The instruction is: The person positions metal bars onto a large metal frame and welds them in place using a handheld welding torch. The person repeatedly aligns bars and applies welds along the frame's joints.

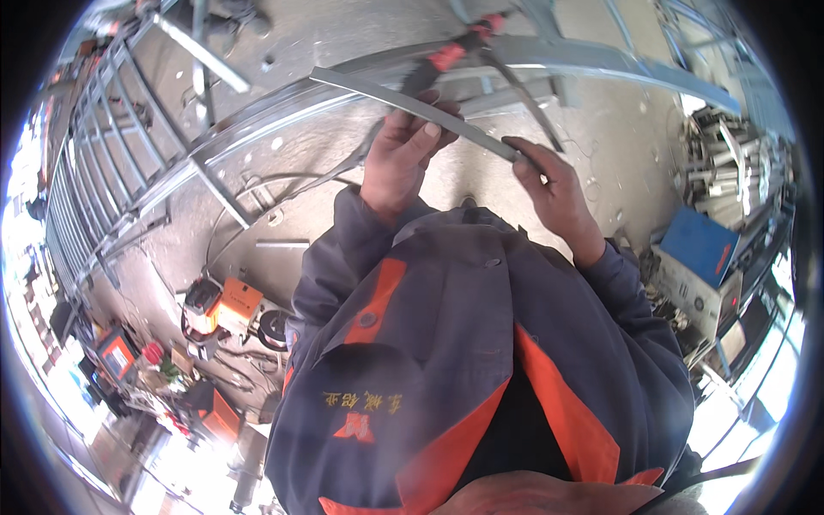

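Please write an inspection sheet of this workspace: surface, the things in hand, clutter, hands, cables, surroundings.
Surface: grey concrete floor, dusty.
Job's things: thin grey metal strip held in both hands; a red-handled tool lies by it.
Clutter: short metal piece on the floor.
Hands: left hand wraps the strip; right hand pinches its end.
Cables: dark cables loop on the floor.
Surroundings: metal grille frame, orange machine, blue box.
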A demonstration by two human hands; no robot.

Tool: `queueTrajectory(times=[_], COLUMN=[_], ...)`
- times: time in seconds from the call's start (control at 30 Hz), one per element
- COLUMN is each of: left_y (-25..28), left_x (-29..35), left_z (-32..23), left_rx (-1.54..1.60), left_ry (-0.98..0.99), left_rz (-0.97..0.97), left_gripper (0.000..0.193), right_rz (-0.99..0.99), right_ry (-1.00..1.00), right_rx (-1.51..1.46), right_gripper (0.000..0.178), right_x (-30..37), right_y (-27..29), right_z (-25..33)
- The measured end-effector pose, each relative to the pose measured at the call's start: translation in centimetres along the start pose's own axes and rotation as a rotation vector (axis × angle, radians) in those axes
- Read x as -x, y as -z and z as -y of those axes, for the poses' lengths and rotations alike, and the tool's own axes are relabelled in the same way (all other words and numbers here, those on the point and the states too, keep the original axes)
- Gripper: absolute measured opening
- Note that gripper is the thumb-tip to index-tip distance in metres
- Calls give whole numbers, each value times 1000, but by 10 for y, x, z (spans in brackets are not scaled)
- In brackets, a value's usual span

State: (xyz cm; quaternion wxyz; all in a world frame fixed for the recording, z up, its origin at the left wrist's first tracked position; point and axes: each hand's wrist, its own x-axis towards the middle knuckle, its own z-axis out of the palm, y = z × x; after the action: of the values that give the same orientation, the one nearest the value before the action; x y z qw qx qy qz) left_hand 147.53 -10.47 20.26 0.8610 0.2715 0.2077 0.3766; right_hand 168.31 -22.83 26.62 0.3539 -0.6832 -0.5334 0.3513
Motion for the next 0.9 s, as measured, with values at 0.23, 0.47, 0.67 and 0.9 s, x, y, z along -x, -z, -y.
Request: queueTrajectory(times=[0.23, 0.47, 0.67, 0.9], left_y=[115, 176, 204, 219], left_x=[-13, -20, -26, -35], left_z=[-139, -204, -218, -198], left_rx=[141, 256, 282, 250], left_ry=[-121, -165, -195, -116], left_rz=[-203, -289, -427, -690], left_gripper=[50, 53, 51, 36], right_rz=[20, 126, 171, 349], right_ry=[126, -49, 5, 179], right_rx=[30, -112, 43, 274], right_gripper=[31, 32, 32, 32], right_x=[-146, -217, -262, -302], right_y=[-112, -169, -196, -212], right_z=[81, 125, 120, 87])
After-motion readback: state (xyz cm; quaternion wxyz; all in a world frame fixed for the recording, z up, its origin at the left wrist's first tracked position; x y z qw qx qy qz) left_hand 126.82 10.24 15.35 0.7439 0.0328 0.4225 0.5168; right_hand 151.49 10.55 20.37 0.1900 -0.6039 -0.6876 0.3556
